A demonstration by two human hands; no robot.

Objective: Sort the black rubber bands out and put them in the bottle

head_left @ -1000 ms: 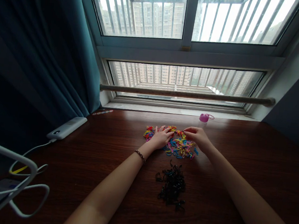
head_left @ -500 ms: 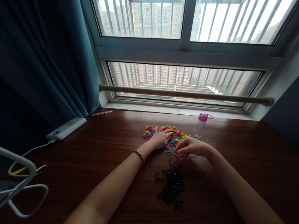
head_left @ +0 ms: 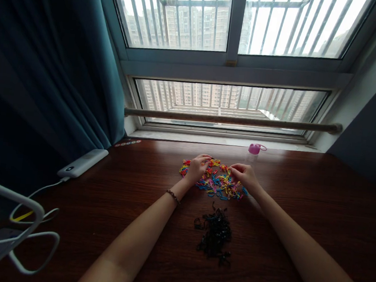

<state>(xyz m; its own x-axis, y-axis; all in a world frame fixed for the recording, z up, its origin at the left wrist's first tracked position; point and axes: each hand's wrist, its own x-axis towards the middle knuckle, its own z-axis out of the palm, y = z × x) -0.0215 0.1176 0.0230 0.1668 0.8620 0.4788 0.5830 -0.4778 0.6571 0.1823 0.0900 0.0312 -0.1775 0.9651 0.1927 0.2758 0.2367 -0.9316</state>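
Many small elastic bands in red, yellow, blue and pink form a loose colourful pile (head_left: 219, 181) on the brown table. My left hand (head_left: 197, 168) rests at the pile's left side, fingers curved and thumb apart. A small dark spot shows at its fingertips, too small to name. At the right edge of the pile, my right hand (head_left: 244, 175) has thumb and fingers pinched together; whatever is between them is too small to make out. Nearer to me, between my forearms, lies a heap of black elastic bands (head_left: 216, 235), touched by neither hand.
A clear bottle with a pink lid (head_left: 254, 149) stands behind my right hand. To the left are a white power strip (head_left: 83, 162), a white cable and curved white tube (head_left: 9, 191), and a blue curtain (head_left: 93, 76). A window with a rail (head_left: 231, 120) borders the table's far side.
My right hand has moved up and away from me, from the pile's near edge to its right side. My left hand has drawn slightly left, its fingers more curled, uncovering more bands.
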